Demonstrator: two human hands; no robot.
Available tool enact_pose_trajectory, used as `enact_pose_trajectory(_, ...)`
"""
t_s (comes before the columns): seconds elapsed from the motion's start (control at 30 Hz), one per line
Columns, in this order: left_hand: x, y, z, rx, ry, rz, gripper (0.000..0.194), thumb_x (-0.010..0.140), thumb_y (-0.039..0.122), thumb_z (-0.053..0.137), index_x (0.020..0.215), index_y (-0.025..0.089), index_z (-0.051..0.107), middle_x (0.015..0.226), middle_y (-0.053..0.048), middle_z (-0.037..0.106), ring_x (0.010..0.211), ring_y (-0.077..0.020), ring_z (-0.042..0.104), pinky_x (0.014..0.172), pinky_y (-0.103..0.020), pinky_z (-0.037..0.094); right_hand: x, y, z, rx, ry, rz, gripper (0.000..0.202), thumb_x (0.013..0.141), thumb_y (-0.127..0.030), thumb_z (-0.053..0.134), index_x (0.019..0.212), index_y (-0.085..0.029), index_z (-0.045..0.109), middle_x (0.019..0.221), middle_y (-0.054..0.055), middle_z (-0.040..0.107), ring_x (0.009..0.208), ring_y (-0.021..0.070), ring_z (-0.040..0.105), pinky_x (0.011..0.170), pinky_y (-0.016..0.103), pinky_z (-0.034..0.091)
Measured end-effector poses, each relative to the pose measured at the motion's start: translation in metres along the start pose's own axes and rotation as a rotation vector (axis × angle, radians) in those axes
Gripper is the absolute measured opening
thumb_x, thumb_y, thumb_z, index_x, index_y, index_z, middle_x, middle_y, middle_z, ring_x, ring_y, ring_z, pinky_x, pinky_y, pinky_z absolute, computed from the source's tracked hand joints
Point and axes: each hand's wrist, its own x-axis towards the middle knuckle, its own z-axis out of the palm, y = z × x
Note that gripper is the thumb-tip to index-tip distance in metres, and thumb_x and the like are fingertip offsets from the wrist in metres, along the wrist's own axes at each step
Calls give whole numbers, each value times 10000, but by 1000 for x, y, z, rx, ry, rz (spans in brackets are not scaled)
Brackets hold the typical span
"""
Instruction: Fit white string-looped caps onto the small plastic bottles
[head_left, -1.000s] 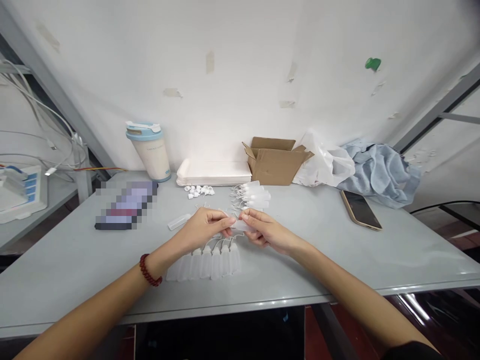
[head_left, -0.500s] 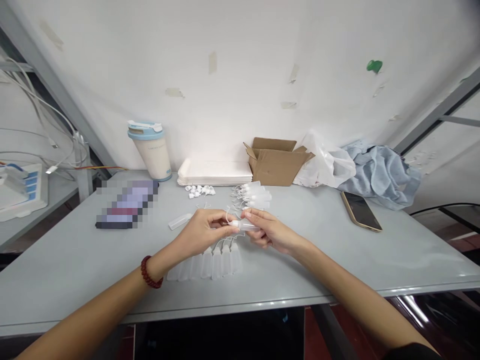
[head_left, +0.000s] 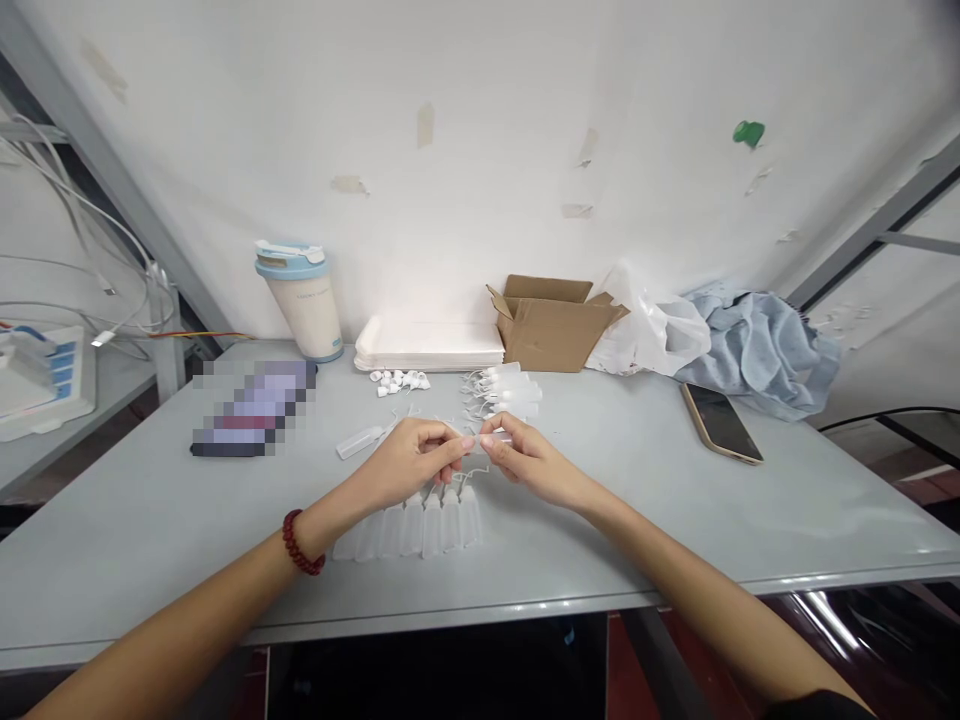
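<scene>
Between my fingertips is a small translucent plastic squeeze bottle (head_left: 478, 447), mostly hidden by the fingers. My left hand (head_left: 414, 460) is closed in a pinch at its left end. At the right, my right hand (head_left: 535, 463) is closed around the body with thumb and fingers. In front of my hands lies a row of several similar bottles (head_left: 412, 525), with thin white strands at their tops. Another bottle (head_left: 360, 442) lies by itself left of my left hand. Behind my right hand more bottles (head_left: 517, 390) are piled.
Small white caps (head_left: 400, 382) lie near a stack of white trays (head_left: 431, 345). An open cardboard box (head_left: 559, 335), plastic bag (head_left: 645, 325) and blue cloth (head_left: 772, 345) stand along the wall. A tumbler (head_left: 301, 300) and phone (head_left: 722, 423) are farther out.
My right hand has turned and shifted its fingers along the bottle toward my left hand. Less of the bottle shows now. The other things on the table have not moved.
</scene>
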Motion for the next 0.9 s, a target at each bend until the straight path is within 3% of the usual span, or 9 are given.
enact_pose_trajectory(0.13, -1, -4, 3, 121, 94, 138, 240, 814, 365, 577, 783, 143, 665, 703, -28, 651, 565, -124, 574, 537, -221, 455, 0, 2, -1, -27, 32, -30, 316, 892, -515, 435, 852, -202, 436, 563, -78, 335, 491, 73, 280, 463, 203, 233)
enact_pose_trajectory(0.23, -1, -7, 5, 256, 189, 280, 179, 803, 304, 600, 768, 142, 668, 717, -39, 670, 596, -128, 571, 590, -232, 459, 1, 3, -1, 20, 12, -23, 344, 894, -531, 414, 792, -203, 407, 572, -75, 331, 487, 70, 275, 454, 202, 235)
enact_pose_trajectory(0.3, -1, -8, 5, 260, 219, 302, 166, 780, 305, 631, 785, 143, 669, 729, -42, 678, 640, -140, 585, 619, -234, 470, 2, 3, -1, 46, -1, -16, 351, 889, -535, 421, 779, -202, 403, 566, -77, 320, 479, 67, 272, 448, 202, 231)
enact_pose_trajectory(0.43, -1, -4, 3, 138, 118, 183, 279, 804, 416, 596, 834, 149, 673, 740, -36, 671, 662, -151, 605, 598, -226, 481, 1, 1, -2, 72, 3, -27, 343, 885, -528, 436, 789, -199, 422, 559, -80, 303, 466, 64, 263, 439, 203, 213)
enact_pose_trajectory(0.57, -3, 2, 1, 67, -7, 25, 442, 873, 497, 452, 706, 135, 642, 599, -27, 620, 536, -131, 578, 483, -209, 435, 0, 0, -3, 99, 12, -55, 319, 891, -507, 442, 816, -198, 431, 551, -84, 300, 471, 65, 268, 443, 202, 212)
enact_pose_trajectory(0.67, -4, 4, 2, 61, -37, 5, 439, 881, 482, 445, 686, 135, 630, 554, -18, 598, 504, -124, 566, 453, -202, 413, 0, 1, -3, 79, 8, -55, 321, 895, -505, 434, 810, -195, 434, 550, -82, 312, 472, 64, 271, 445, 204, 216)
enact_pose_trajectory(0.77, -5, 3, 4, 164, 40, 120, 360, 881, 403, 476, 688, 146, 640, 571, -12, 601, 535, -126, 570, 483, -205, 418, 0, 1, -3, 63, 9, -49, 339, 890, -513, 432, 774, -195, 419, 554, -77, 327, 470, 64, 277, 443, 207, 216)
enact_pose_trajectory(0.9, -5, -3, 5, 365, 182, 407, 292, 879, 307, 504, 673, 164, 652, 675, -39, 668, 651, -155, 603, 625, -246, 458, 0, -1, -3, 73, 0, -46, 380, 881, -535, 431, 713, -200, 370, 542, -78, 319, 463, 63, 269, 438, 210, 207)
